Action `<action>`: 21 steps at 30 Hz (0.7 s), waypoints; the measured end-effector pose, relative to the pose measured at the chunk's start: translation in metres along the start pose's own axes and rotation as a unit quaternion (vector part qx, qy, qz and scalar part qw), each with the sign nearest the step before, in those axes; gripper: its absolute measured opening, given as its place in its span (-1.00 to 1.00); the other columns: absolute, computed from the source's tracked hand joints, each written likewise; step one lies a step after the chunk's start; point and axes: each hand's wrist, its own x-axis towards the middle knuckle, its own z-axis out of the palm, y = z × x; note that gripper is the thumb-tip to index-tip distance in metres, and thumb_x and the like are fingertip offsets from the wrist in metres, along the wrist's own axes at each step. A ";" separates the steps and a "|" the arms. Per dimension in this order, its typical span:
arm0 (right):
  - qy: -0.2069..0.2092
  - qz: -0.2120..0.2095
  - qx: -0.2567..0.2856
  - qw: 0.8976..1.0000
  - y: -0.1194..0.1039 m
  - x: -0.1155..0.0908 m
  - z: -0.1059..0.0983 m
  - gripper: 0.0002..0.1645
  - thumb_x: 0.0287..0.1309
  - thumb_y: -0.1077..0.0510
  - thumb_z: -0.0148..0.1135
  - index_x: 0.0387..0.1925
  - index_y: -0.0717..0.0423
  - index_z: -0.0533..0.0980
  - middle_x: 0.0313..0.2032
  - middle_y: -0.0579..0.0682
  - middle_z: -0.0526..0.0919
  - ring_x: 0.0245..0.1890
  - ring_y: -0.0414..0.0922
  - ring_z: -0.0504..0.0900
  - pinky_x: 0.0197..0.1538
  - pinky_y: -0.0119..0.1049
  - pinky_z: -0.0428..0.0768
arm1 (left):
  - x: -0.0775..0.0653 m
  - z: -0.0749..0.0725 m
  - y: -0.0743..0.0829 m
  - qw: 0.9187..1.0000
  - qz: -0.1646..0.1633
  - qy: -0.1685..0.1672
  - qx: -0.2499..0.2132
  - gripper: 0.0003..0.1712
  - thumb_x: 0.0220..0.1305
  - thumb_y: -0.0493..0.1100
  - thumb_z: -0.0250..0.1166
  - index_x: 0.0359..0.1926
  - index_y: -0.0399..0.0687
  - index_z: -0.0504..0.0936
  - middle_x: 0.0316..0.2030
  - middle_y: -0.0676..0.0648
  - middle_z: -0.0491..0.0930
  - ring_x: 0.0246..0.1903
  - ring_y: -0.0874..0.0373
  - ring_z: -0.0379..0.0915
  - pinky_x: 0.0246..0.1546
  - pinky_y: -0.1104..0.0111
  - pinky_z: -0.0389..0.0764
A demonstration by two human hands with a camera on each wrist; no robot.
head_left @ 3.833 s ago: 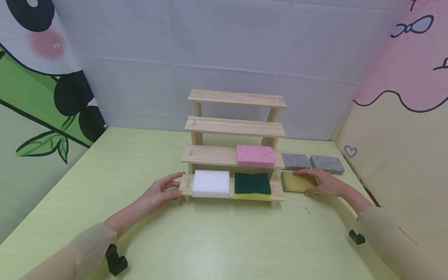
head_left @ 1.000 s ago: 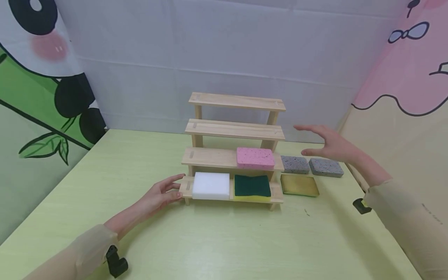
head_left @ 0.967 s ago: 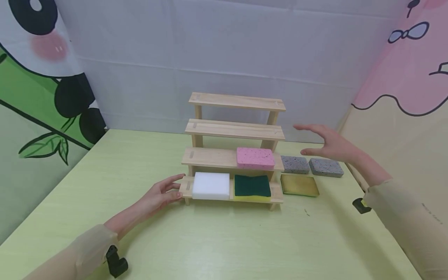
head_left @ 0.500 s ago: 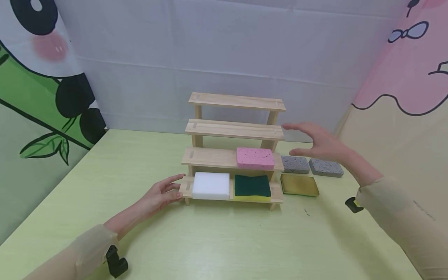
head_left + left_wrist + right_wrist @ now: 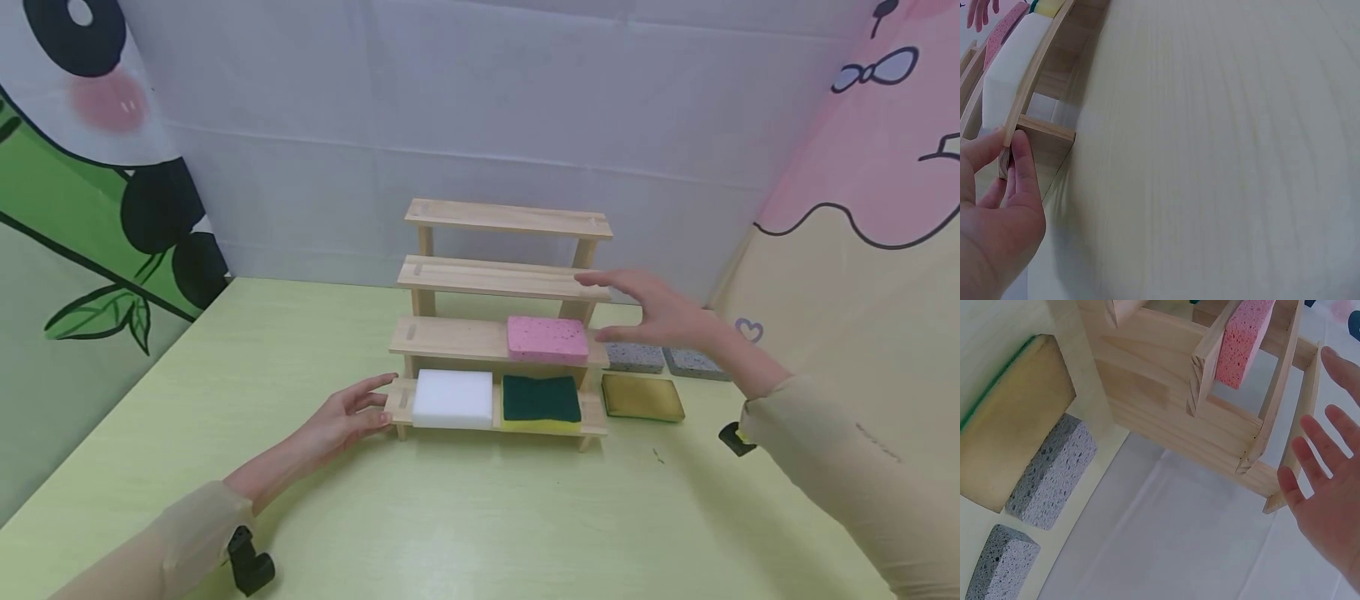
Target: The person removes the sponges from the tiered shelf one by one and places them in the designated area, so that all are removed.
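Observation:
A tiered wooden shelf rack [image 5: 450, 335] stands on the table. My left hand [image 5: 347, 417] pinches the left end of its lowest board, thumb on one face and fingers on the other, as the left wrist view shows. My right hand [image 5: 660, 310] is in the air at the rack's right side, fingers spread and holding nothing. Its fingertips overlap the right end of the second board from the top. Below them a pink sponge [image 5: 547, 338] lies on the board second from the bottom. On the lowest board lie a white sponge [image 5: 453, 399] and a green-and-yellow scouring sponge [image 5: 541, 402].
Right of the rack, a yellow sponge with a green edge [image 5: 642, 397] lies on the table [image 5: 480, 517]. Behind it are two grey speckled sponges [image 5: 1052, 472], partly hidden by my right arm in the head view. A pale cloth wall [image 5: 495, 100] closes off the back.
My right hand let go of the yellow sponge on the table, rose, and then moved left toward the rack. My left hand has stayed at the lowest board.

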 end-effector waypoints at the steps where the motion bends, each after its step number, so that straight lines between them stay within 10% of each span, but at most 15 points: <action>1: -0.002 0.002 0.001 1.000 -0.001 0.001 0.001 -0.06 0.06 0.01 0.49 0.44 -0.11 0.26 0.42 -0.01 0.36 0.43 0.08 0.27 0.40 0.24 0.23 | 0.000 0.000 0.000 1.000 0.000 0.000 0.000 -0.15 0.38 -0.24 0.23 0.55 -0.11 -0.01 0.19 -0.21 0.44 -0.01 0.29 0.57 0.06 0.46 0.63; 21: -0.045 0.000 0.045 0.998 -0.007 0.009 0.030 -0.13 0.14 -0.02 0.42 0.45 -0.15 0.26 0.29 -0.09 0.50 0.20 -0.07 0.50 0.31 0.13 0.45 | 0.000 -0.001 -0.001 1.000 -0.001 -0.002 0.001 -0.15 0.38 -0.22 0.23 0.55 -0.12 -0.01 0.19 -0.21 0.44 0.00 0.29 0.57 0.07 0.47 0.62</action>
